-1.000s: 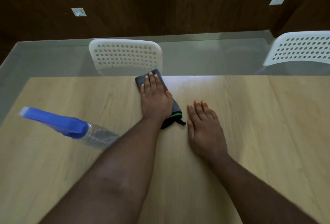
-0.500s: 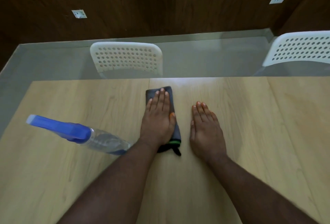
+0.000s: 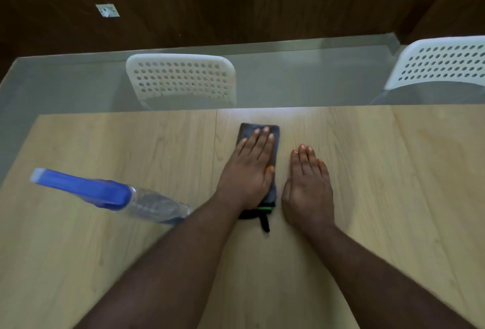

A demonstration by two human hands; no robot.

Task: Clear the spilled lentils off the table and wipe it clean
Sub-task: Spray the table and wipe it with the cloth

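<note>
Left hand (image 3: 252, 168) laid flat, fingers straight and together, pressing down on a folded dark grey cleaning cloth with a thin green stripe and a black loop tag (image 3: 273, 192) at its near end. Cloth lying lengthwise on the light wood-grain laminate table (image 3: 393, 197), just short of the far edge, its far end showing past the fingertips and its near end and tag poking out beside the wrist. Right hand (image 3: 308, 184) spread palm-down straight on the bare tabletop just beside the cloth's right edge, fingers extended and close together, holding nothing. Both bare forearms reaching in from the near edge. No lentils to be made out anywhere on the visible surface. To the left, a clear plastic spray bottle with a blue trigger head (image 3: 110, 193) near the left forearm, its base hidden behind that arm; whether standing or lying, hard to tell from this angle. Beyond the table, two white perforated plastic chair backs, one opposite (image 3: 181, 79) and one at far right (image 3: 443, 63), on a grey floor before a dark wooden wall carrying two white wall sockets (image 3: 107, 10).
</note>
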